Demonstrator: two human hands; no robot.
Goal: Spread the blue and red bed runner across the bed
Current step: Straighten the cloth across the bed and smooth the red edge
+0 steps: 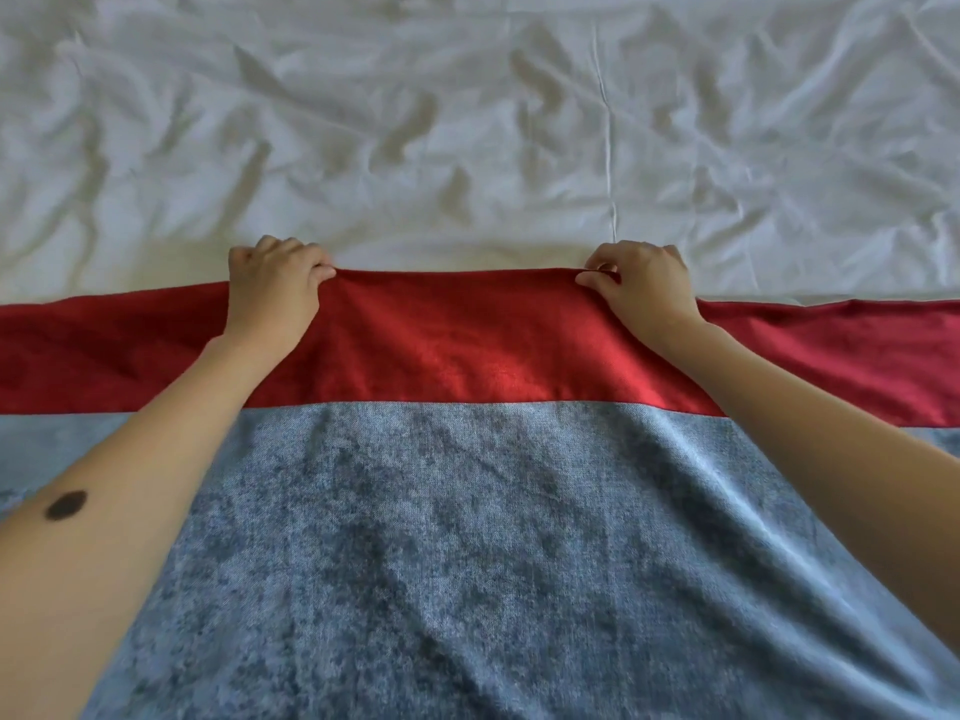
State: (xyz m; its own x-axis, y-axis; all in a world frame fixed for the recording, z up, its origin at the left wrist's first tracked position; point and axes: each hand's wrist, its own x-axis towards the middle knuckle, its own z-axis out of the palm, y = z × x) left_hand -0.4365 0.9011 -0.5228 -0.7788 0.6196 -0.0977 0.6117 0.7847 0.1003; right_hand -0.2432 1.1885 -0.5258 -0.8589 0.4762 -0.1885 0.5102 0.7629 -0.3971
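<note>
Blue-and-red bed runner [467, 511], its red edge pinched mid-frame by left hand [275, 288] and right hand [644, 283], gets drawn across the bed [467, 122].

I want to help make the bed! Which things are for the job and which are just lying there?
For the job: blue and red soft fabric bed runner; left hand and right hand, both pinching its red far edge.
Just lying there: wrinkled white bed sheet, spread under the runner.
</note>
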